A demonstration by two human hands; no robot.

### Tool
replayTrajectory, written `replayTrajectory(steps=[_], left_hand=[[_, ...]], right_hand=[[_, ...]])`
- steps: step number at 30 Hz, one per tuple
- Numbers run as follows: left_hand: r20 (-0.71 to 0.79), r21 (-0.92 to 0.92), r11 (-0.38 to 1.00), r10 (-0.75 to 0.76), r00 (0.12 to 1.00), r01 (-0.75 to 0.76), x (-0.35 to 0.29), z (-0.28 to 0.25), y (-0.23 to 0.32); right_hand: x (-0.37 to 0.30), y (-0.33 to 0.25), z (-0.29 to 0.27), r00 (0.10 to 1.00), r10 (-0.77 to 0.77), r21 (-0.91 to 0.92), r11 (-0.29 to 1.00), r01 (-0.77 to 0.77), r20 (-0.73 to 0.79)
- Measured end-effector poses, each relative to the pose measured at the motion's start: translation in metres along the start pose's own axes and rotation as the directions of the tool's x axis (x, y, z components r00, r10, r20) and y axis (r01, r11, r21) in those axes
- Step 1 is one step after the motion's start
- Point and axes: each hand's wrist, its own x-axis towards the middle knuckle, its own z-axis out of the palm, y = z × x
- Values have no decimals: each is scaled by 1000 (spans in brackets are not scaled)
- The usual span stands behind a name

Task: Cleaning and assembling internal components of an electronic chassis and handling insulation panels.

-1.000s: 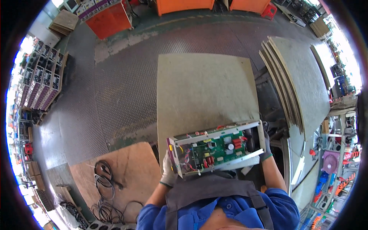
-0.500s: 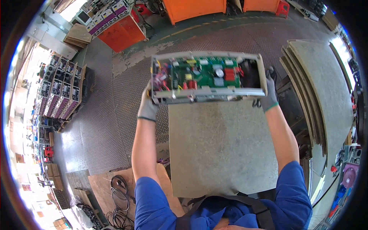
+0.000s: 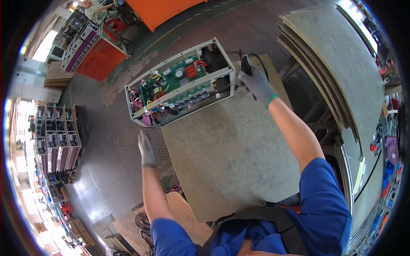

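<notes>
A grey metal chassis [image 3: 188, 112] with its side uncovered stands at the far end of the board-topped table [image 3: 230, 162], its left end over the table's edge. Inside it show a green circuit board [image 3: 171, 81], red parts and bundles of coloured wire. My left hand [image 3: 146, 149], in a grey glove, is off the chassis, below its near left corner, with the fingers stretched out. Beside the chassis's right end, my gloved right hand [image 3: 257, 83] has its fingers closed around a bundled black cable [image 3: 245, 65]. One loop of that cable arches behind the hand.
Large flat boards [image 3: 333, 55] are stacked to the right. On the left stands a rack of similar units [image 3: 57, 136]. An orange cart [image 3: 100, 55] with more units is at the far left, and an orange bench [image 3: 166, 10] lies beyond. Coiled cable [image 3: 144, 226] rests at lower left.
The chassis, held up between both hands before, now rests at the table's far end, turned askew. My left hand has let go and drawn back; my right has shifted to the black cable.
</notes>
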Motion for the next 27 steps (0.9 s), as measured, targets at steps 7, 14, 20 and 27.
replayTrajectory(steps=[7, 14, 20, 27], left_hand=[[-6, 293, 898, -341, 940, 327, -261, -64, -202], [20, 377, 910, -194, 981, 172, -352, -77, -248], [-24, 756, 654, -19, 1000, 31, -350, -76, -260], [186, 813, 531, 152, 971, -239, -390, -46, -301]], right_hand=[[-189, 143, -24, 854, -127, -632, 619, 466, 505], [-276, 249, -116, 932, -140, -554, 829, -74, -334], [-363, 372, -138, 830, 503, -198, 812, -549, -240], [-377, 328, -209, 827, 495, -256, 791, -555, -266]])
